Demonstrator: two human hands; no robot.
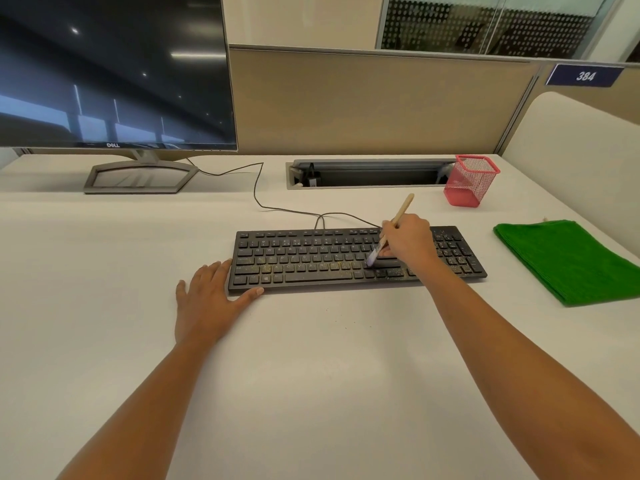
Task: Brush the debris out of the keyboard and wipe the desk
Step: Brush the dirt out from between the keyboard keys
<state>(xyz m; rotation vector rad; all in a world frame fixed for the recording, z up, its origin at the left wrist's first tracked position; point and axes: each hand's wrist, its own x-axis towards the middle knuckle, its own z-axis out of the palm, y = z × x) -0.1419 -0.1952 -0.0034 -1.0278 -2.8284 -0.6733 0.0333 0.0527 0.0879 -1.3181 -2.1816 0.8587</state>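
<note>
Curled fingers of the right hand point(408, 240) pinch a brush point(401, 211) partway down its wooden handle, much as one holds a pen. The handle tilts up and away to the right. The bristles are down on the lower rows of the black keyboard point(311, 258), just left of the hand.

Far left of that grip and further back stands a monitor point(114, 71) with a dark screen, on its stand. Nearer, the left hand point(207, 303) lies flat and open on the white desk point(311, 358), fingers straight. Its fingertips touch the keyboard's left end and its thumb lies against the front corner.

The keyboard stretches between the 2 hands and on past the grip. Yellowish crumbs point(457, 261) speckle its keys, along the lower rows to the left and thickly on the number pad to the right. A thin cable point(258, 188) runs from its back edge toward the monitor.

Behind the grip is an open cable slot point(374, 174) set in the desk. At the slot's right end stands a red mesh pen cup point(471, 180), upright. Right of the grip, near the keyboard's end but apart from it, a folded green cloth point(568, 261) lies flat. High at the far right, a blue plate point(585, 76) reads 384.
</note>
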